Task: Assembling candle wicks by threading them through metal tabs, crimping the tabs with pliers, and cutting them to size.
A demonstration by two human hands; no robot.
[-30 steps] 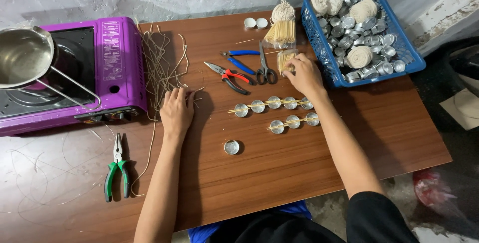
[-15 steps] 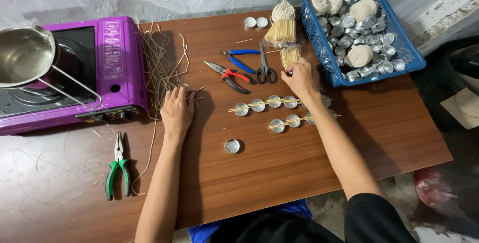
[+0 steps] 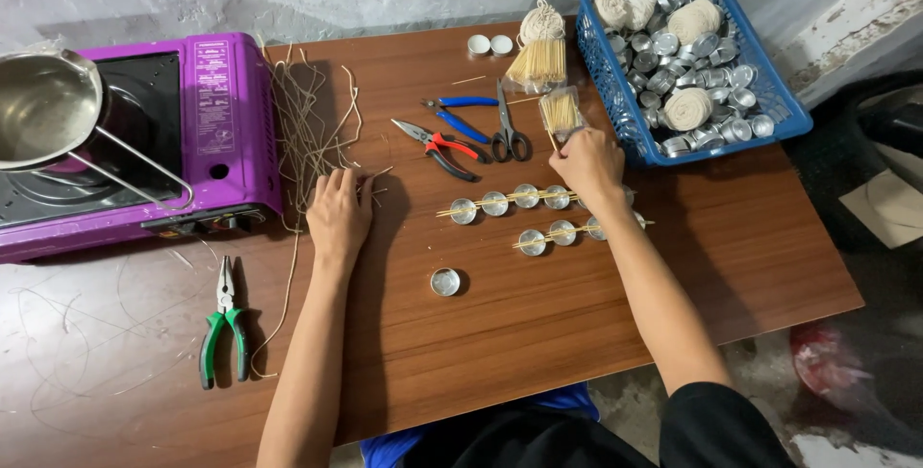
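A: What are the hands doing?

B: Right hand (image 3: 586, 162), centre-right of frame, pinches thin wooden sticks (image 3: 559, 112) from a small bundle just above it. Left hand (image 3: 338, 210) lies open and flat on the desk (image 3: 538, 333), beside loose wick strands (image 3: 312, 127).

A: And the foil cups (image 3: 524, 199)?

B: Two rows just below the right hand, sticks across them. I'd draw out one stick slowly, so the bundle stays together.
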